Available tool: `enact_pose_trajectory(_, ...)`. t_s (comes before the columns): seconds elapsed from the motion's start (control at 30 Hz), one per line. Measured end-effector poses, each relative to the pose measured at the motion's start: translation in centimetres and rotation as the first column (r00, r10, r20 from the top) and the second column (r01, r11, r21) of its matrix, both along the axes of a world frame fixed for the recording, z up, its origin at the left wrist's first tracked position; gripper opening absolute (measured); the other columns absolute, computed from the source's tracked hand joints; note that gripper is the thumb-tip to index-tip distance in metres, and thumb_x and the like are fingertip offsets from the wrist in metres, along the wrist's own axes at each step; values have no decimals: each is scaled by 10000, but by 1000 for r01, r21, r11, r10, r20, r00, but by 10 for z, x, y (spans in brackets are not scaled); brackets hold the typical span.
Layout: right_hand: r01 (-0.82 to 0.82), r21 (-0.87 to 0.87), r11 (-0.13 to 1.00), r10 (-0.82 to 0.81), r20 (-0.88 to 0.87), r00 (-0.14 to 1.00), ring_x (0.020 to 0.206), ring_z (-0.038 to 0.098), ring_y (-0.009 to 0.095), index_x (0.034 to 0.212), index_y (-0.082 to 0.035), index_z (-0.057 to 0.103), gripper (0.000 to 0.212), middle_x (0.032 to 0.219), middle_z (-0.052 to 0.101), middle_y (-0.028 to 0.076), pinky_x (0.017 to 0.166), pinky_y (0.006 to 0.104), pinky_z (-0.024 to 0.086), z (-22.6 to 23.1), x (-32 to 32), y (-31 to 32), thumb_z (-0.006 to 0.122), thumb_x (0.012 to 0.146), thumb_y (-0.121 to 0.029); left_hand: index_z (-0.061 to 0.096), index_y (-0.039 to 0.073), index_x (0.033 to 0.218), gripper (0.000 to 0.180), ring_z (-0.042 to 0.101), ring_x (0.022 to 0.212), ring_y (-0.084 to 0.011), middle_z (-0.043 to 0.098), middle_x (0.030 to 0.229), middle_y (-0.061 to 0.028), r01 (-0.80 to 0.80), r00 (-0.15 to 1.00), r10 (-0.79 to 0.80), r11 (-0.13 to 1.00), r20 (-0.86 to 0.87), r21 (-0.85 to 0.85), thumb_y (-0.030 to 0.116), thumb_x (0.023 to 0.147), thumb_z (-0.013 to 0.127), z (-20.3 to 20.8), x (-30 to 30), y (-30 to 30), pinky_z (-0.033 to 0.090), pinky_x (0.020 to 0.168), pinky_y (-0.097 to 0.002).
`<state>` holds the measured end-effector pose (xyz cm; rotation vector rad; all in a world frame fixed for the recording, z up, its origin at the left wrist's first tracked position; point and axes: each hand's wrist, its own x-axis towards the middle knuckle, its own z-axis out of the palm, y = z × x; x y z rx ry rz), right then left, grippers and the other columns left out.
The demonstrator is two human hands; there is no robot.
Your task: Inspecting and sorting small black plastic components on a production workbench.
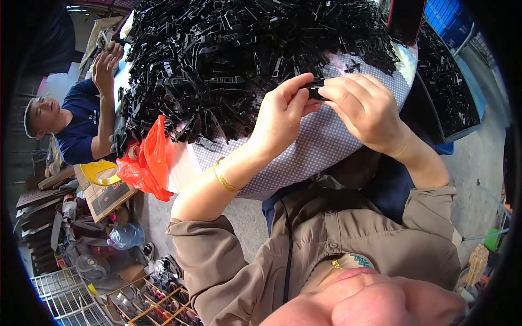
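Note:
Between my two hands is a small black plastic part (314, 92), held over the near edge of the table. My left hand (283, 111) pinches one end of it with thumb and fingers. The fingers of my right hand (365, 108) are closed on its other end and partly cover it. Just beyond my hands lies a big heap of similar black plastic parts (217, 60), spread over a dotted tablecloth (326, 155). The exact shape of the held part is too small and too covered to make out.
A red plastic bag (149, 163) hangs at the table's left edge. Across on the left sits a co-worker (81, 119) with raised hands. To the right stands a dark bin (465, 122) full of black parts. A water jug (128, 236) and a fan (91, 267) stand at lower left.

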<state>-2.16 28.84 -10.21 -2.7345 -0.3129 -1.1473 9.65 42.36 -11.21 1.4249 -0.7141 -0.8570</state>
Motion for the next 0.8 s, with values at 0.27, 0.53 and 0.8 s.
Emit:
enact_pose_trajectory(0.27, -56, 334, 941, 71, -32, 997, 883, 626, 259, 960, -12, 589, 349, 953, 625, 116, 803, 339, 502, -11, 5, -1, 729, 642, 19, 503, -63, 1196, 423, 581, 815, -90, 615, 978, -85, -13, 1000, 11, 994, -13, -108, 76, 821, 643, -4, 6, 3, 496, 730, -217)
enact_pose_trajectory(0.53, 78, 953, 292, 477, -215, 852, 864, 607, 112, 1050, 17, 614, 311, 952, 618, 52, 769, 227, 511, -11, -2, -21, 688, 748, 22, 466, -46, 1244, 468, 564, 937, -115, 568, 1148, -119, 133, 989, -123, 983, 85, -129, 35, 814, 631, 10, 4, 7, 484, 820, -237)
enact_pose_trajectory(0.8, 80, 876, 475, 448, -320, 835, 780, 617, 141, 924, 24, 650, 226, 856, 640, 70, 688, 261, 502, 11, -23, -40, 705, 709, -15, 519, 9, 1197, 460, 559, 963, -215, 582, 1061, -127, 115, 769, -40, 991, 638, -76, 41, 762, 665, 35, 12, 5, 474, 819, -308)
